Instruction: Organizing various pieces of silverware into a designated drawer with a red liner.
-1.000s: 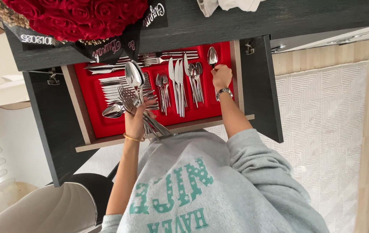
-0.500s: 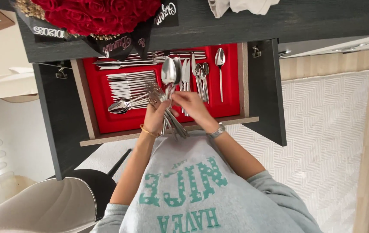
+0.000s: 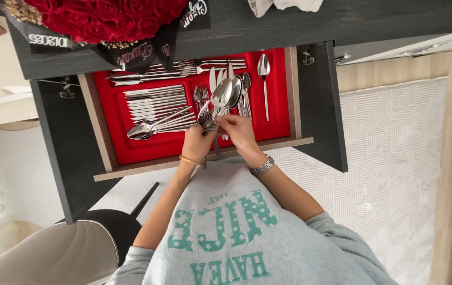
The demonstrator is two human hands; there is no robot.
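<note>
Left hand (image 3: 197,143) is clamping a mixed bundle of cutlery (image 3: 219,103) by the handles, fingers curled tight around it, spoon bowls and fork tines fanning upward over the drawer. Right hand (image 3: 238,131) is pinching into the same bundle near where the stems cross, thumb and forefinger closed on one or two pieces; which exact piece, I cannot tell. Both hands are touching each other at the bundle, hovering just above the front edge of the red tray (image 3: 157,148).

Risks as I'm reading them:
- Bundle is fanning out, not stacked. If the right fingers are tugging one stem free, neighbours are likely sliding with it and dropping into the wrong slot or onto the floor past the drawer front (image 3: 204,161).
- Smooth polished metal, many pieces in one fist: grip is probably loosening as pieces leave, so the remaining ones could be rotating and slipping.
- Fork tines are sitting beside the right fingertips; a jerk could be poking skin.
- Loose large spoon (image 3: 146,129) is lying diagonally across the knife rows (image 3: 154,103), so anything landing there is stacking crooked.
- Lone spoon (image 3: 263,79) in the right compartment is well apart, not at risk.
- Bouquet of red roses (image 3: 94,18) is overhanging the drawer's back edge; lifting the bundle high could be catching its wrap.
</note>
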